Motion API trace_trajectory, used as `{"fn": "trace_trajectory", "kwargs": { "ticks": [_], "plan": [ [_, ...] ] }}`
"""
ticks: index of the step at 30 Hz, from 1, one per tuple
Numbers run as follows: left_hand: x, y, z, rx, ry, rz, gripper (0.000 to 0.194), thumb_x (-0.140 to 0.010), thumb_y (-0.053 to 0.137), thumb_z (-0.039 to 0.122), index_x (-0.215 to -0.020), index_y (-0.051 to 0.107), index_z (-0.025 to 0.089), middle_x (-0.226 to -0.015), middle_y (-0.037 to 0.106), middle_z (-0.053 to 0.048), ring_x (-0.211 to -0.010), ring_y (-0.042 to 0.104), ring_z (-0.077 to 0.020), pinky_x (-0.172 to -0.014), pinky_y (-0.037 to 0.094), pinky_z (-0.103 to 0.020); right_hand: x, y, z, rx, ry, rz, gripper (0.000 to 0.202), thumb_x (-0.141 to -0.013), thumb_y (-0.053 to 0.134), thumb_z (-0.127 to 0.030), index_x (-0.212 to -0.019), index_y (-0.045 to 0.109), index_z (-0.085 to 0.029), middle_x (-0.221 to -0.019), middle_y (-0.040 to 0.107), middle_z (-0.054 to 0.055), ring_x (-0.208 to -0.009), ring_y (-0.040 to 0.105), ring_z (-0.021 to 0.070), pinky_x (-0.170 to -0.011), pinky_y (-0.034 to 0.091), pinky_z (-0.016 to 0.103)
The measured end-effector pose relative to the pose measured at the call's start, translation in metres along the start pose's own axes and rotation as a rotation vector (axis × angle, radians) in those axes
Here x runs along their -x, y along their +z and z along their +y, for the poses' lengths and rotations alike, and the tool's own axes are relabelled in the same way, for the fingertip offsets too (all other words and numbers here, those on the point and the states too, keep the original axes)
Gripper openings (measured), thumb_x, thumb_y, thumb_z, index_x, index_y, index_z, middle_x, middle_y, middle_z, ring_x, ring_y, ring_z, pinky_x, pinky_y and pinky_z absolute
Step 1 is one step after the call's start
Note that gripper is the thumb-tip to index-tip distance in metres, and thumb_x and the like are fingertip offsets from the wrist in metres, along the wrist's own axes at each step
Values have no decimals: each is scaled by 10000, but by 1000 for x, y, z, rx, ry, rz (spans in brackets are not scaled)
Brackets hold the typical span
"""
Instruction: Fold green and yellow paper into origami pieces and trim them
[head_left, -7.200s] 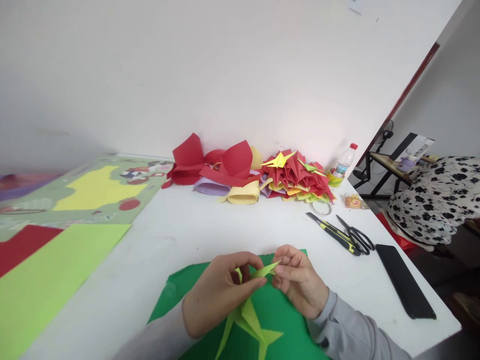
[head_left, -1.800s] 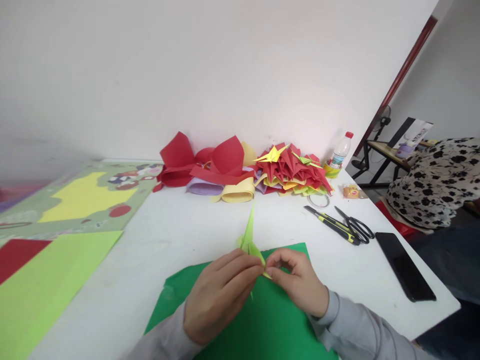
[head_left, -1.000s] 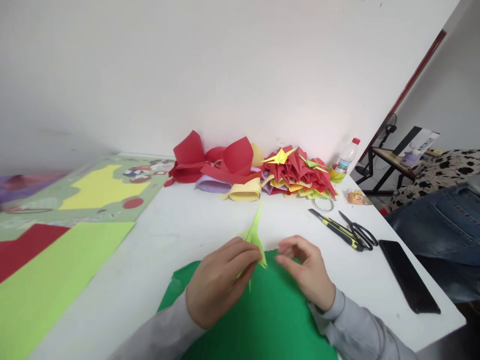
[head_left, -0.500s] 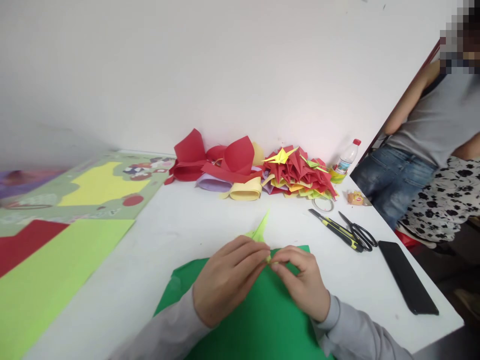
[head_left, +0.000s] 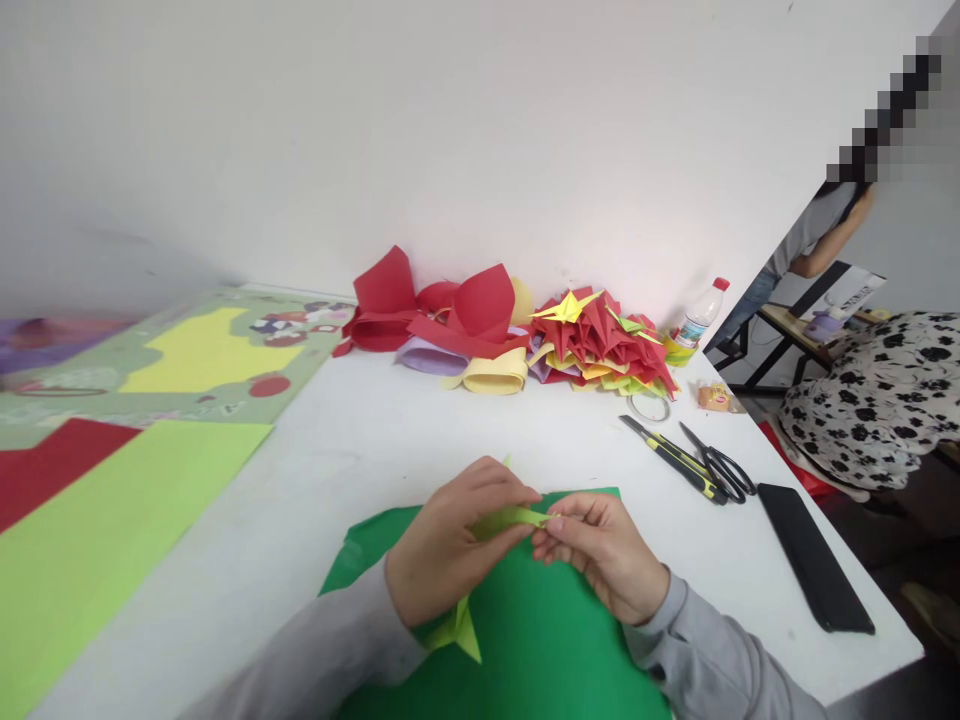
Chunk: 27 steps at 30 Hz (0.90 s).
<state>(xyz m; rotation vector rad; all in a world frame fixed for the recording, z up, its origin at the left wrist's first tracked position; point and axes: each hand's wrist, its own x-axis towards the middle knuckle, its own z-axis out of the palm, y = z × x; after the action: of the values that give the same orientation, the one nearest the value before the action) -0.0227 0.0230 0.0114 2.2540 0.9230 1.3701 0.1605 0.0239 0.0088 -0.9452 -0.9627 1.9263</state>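
Note:
Above a green sheet (head_left: 555, 640), my left hand (head_left: 461, 540) is closed around a lime-green folded paper (head_left: 514, 517). Its narrow end is pinched between thumb and fingers of my right hand (head_left: 600, 550). Much of the paper is hidden by my left hand; a thin point shows behind the knuckles. Below my left wrist a lime-green folded piece (head_left: 461, 635) with pointed ends shows over the green sheet. Whether it belongs to the held paper I cannot tell.
At the back lie rolled coloured papers (head_left: 480, 310) and a pile of folded paper stars or cranes (head_left: 592, 340), beside a bottle (head_left: 697, 325). To the right are a utility knife (head_left: 675, 460), scissors (head_left: 720, 465) and a black flat object (head_left: 814, 555). Lime paper (head_left: 142, 530) covers the left.
The held paper's narrow end has turned to lie between my hands. A folded lime piece now shows below my left wrist. The person at the right has moved farther off.

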Motion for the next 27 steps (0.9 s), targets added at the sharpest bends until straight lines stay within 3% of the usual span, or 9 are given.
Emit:
{"fn": "trace_trajectory", "kwargs": {
  "ticks": [9,15,27],
  "plan": [
    [0,2,2,55,-107,-88,121,-787,606,120,-849,678,196,-784,661,-35,-729,627,-155,-621,525,-260,-2,-7,2,-53,196,49,326,-530,867,-294,-634,632,-94,-587,690,45,-487,628,99,-467,461,173],
    [1,3,2,84,-70,-79,121,-780,612,113,-847,682,187,-760,682,-36,-725,637,-156,-644,538,-270,-5,-11,1,-80,363,26,302,-474,862,-186,-621,614,-95,-588,692,50,-482,637,113,-444,461,171],
    [-1,1,5,51,-7,-67,108,-822,590,129,-833,680,188,-738,678,-49,-720,630,-160,-620,542,-269,-4,-12,-2,-92,379,-3,322,-506,859,-188,-655,583,-116,-596,684,27,-487,612,88,-464,427,167]
  ]
}}
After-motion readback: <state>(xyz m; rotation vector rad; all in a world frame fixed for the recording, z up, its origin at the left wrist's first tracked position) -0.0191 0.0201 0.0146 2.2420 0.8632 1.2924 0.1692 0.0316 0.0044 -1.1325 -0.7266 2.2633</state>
